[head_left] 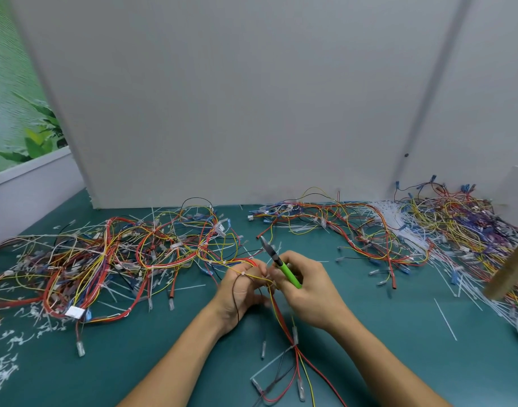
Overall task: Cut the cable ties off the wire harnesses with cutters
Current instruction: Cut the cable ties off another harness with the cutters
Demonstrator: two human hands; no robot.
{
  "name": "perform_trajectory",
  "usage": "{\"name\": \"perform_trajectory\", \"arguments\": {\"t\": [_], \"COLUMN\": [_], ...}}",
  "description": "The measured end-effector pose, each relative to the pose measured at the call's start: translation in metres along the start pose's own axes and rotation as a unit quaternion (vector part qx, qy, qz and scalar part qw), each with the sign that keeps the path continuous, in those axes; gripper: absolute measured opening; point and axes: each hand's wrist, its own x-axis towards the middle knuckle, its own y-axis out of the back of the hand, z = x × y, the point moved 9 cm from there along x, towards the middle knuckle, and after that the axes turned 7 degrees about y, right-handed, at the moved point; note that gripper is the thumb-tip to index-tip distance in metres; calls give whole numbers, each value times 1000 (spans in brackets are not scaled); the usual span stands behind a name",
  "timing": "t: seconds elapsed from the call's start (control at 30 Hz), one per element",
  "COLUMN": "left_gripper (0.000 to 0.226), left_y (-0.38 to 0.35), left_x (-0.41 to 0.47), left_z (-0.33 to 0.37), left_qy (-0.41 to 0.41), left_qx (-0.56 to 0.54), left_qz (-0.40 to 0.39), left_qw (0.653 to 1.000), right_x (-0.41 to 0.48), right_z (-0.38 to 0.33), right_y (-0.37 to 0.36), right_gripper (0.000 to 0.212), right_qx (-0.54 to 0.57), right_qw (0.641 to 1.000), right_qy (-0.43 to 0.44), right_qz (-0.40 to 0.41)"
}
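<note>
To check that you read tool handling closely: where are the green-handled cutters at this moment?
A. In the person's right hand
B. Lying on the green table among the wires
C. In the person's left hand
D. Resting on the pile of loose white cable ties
A: the right hand grips the cutters by the green handle, blades pointing up and away, while the left hand holds the wire harness.
</note>
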Motion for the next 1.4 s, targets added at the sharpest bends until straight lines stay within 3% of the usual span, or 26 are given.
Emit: {"name": "perform_trajectory", "arguments": {"t": [0.23,0.43,0.7,1.0,1.4], "left_gripper": [19,6,6,14,20], "left_y": [-2,-4,-8,-6,-5], "left_x": [-1,0,1,3,5], "left_z": [1,-1,-4,-5,-3], "left_qy": [-5,-10,3,3,-22], "left_qx": [8,-11,-19,-33,-36], "left_qz": [4,-17,-59,-73,-43], "left_qw": [1000,1000,998,997,998], "right_x": [0,1,4,5,4], "right_z": [0,1,25,48,42], "right_y": [0,3,23,42,55], "right_gripper": [18,24,12,18,14], "right_qx": [48,78,106,107,-92], "right_qw": [999,997,989,977,981], "right_qy": [-7,-15,-78,-118,-85], "right_qz": [-2,7,73,140,147]}}
